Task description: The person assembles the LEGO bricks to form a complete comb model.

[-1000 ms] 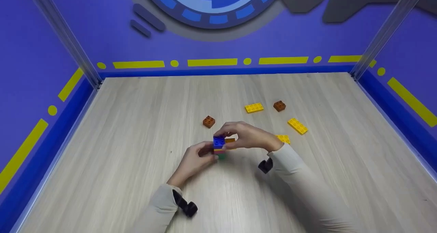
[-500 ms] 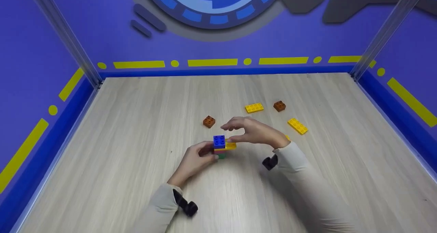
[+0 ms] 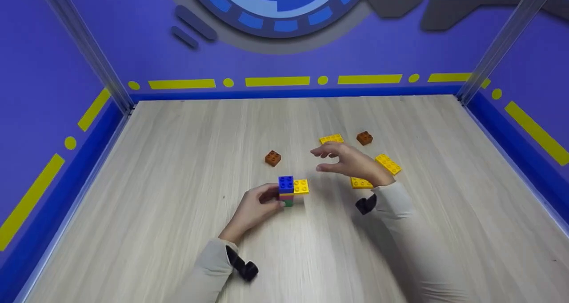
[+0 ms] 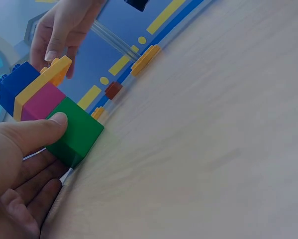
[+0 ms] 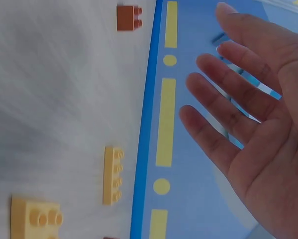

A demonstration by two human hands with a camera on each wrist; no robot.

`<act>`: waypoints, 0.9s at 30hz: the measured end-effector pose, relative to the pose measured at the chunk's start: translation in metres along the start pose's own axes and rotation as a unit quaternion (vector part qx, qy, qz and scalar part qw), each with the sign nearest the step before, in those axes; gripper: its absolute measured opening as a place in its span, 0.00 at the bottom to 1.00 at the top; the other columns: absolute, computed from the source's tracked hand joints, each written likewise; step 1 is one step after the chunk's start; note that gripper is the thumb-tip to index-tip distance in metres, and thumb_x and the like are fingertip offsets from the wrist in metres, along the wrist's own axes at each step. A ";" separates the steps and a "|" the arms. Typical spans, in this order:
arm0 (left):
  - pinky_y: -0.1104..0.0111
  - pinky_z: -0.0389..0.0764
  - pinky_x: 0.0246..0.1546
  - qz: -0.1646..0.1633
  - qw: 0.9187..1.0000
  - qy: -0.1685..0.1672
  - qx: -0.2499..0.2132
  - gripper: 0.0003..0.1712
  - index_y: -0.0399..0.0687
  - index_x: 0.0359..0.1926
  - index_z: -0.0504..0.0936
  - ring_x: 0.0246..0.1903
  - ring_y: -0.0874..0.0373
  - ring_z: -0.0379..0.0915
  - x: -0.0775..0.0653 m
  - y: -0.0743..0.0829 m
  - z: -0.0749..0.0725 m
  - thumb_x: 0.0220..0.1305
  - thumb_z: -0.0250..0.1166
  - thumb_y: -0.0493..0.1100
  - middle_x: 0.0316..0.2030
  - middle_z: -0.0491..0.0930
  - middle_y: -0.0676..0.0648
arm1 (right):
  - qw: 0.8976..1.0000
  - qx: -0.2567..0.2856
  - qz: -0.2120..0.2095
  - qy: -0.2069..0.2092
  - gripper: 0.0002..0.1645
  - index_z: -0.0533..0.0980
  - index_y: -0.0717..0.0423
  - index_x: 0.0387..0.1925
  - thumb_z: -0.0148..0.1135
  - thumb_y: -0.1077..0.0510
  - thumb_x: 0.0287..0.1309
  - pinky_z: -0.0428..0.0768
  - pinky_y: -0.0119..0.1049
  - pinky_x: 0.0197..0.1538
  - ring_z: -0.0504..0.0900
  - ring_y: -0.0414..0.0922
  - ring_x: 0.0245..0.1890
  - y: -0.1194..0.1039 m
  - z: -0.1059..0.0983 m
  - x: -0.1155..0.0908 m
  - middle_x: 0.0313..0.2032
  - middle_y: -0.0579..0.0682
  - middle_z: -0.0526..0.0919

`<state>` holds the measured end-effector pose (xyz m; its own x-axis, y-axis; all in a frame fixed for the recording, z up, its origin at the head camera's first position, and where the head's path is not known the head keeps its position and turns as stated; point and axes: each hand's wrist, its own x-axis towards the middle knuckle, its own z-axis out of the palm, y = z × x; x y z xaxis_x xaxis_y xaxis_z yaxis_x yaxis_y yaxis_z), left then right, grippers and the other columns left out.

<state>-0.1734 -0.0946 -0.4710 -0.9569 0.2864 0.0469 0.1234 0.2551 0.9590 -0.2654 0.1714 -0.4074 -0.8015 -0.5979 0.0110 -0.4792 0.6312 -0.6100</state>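
A small stack of toy building bricks stands on the table in front of me. From the bottom it has a green brick (image 4: 84, 132), a pink brick (image 4: 43, 101), a yellow brick (image 3: 301, 186) jutting out to the right, and a blue brick (image 3: 286, 184) on top. My left hand (image 3: 252, 210) grips the stack low down; in the left wrist view its thumb lies across the green brick, with the fingers partly hidden behind. Off to the right, my right hand (image 3: 351, 161) hovers with fingers spread, holding nothing, as its wrist view also shows.
One brown brick (image 3: 273, 158) lies behind the stack, another brown brick (image 3: 364, 137) farther back right. Around my right hand are a far yellow brick (image 3: 331, 138), a right-hand yellow brick (image 3: 388, 164) and a near yellow brick (image 3: 361, 183). Blue walls (image 3: 284, 63) border the table.
My right hand has let go of the blue brick atop the stack and moved away to the right and slightly back. My left hand keeps its grip in the same place.
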 end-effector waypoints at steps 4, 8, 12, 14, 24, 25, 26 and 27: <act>0.53 0.75 0.59 -0.001 1.000 0.000 0.003 0.23 0.38 0.56 0.78 0.55 0.45 0.76 0.000 0.001 0.000 0.57 0.66 0.32 0.52 0.80 0.37 | 1.000 -0.008 0.019 0.019 0.25 0.75 0.56 0.58 0.64 0.52 0.60 0.76 0.52 0.59 0.77 0.55 0.52 0.013 -0.007 -0.004 0.53 0.58 0.80; 0.54 0.75 0.59 -0.004 1.000 -0.002 0.003 0.23 0.38 0.56 0.78 0.55 0.46 0.76 0.000 0.001 0.000 0.57 0.66 0.32 0.53 0.80 0.37 | 0.999 -0.021 0.033 0.034 0.24 0.76 0.58 0.56 0.64 0.53 0.60 0.77 0.52 0.58 0.77 0.55 0.51 0.026 -0.015 -0.009 0.52 0.59 0.81; 0.54 0.75 0.60 -0.009 1.000 -0.001 0.005 0.24 0.38 0.56 0.77 0.55 0.45 0.75 0.003 -0.007 0.000 0.57 0.67 0.33 0.53 0.80 0.37 | 0.998 -0.027 0.053 0.039 0.23 0.76 0.59 0.55 0.64 0.54 0.60 0.76 0.53 0.58 0.77 0.56 0.51 0.037 -0.021 -0.013 0.52 0.60 0.80; 0.56 0.75 0.60 -0.010 1.000 0.001 0.009 0.24 0.40 0.57 0.77 0.56 0.46 0.75 0.006 -0.015 0.001 0.57 0.67 0.34 0.53 0.80 0.38 | 0.997 -0.026 0.059 0.039 0.24 0.76 0.60 0.56 0.65 0.55 0.60 0.76 0.53 0.59 0.77 0.56 0.51 0.042 -0.024 -0.015 0.52 0.60 0.80; 0.59 0.75 0.60 -0.012 1.000 0.000 0.013 0.25 0.44 0.57 0.77 0.55 0.50 0.76 0.011 -0.032 0.002 0.57 0.69 0.38 0.53 0.80 0.42 | 0.996 -0.031 0.073 0.040 0.25 0.74 0.64 0.57 0.64 0.60 0.59 0.76 0.55 0.58 0.76 0.59 0.53 0.066 -0.034 -0.027 0.55 0.63 0.78; 0.59 0.75 0.60 -0.009 1.000 0.000 0.011 0.25 0.44 0.57 0.77 0.55 0.50 0.76 0.011 -0.032 0.002 0.57 0.69 0.38 0.53 0.81 0.42 | 0.996 -0.034 0.077 0.039 0.25 0.74 0.65 0.57 0.64 0.60 0.59 0.75 0.55 0.58 0.76 0.59 0.53 0.068 -0.035 -0.028 0.55 0.63 0.78; 0.59 0.75 0.60 -0.008 1.000 -0.001 0.014 0.25 0.44 0.57 0.77 0.55 0.50 0.76 0.012 -0.033 0.002 0.57 0.69 0.38 0.53 0.81 0.42 | 0.995 -0.039 0.080 0.039 0.25 0.74 0.65 0.58 0.64 0.60 0.60 0.75 0.56 0.58 0.75 0.60 0.53 0.071 -0.036 -0.029 0.56 0.64 0.78; 0.60 0.76 0.60 -0.007 1.000 0.000 0.014 0.25 0.45 0.57 0.78 0.55 0.51 0.77 0.012 -0.034 0.002 0.57 0.69 0.39 0.53 0.81 0.43 | 0.995 -0.042 0.082 0.039 0.25 0.74 0.66 0.58 0.63 0.60 0.60 0.75 0.56 0.59 0.75 0.60 0.53 0.073 -0.036 -0.031 0.56 0.64 0.77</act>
<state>-0.1886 -0.0982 -0.5035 -0.9585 0.2832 0.0338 0.1179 0.2854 0.9511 -0.2886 0.2537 -0.4232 -0.8948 -0.4461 -0.0201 -0.3655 0.7575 -0.5410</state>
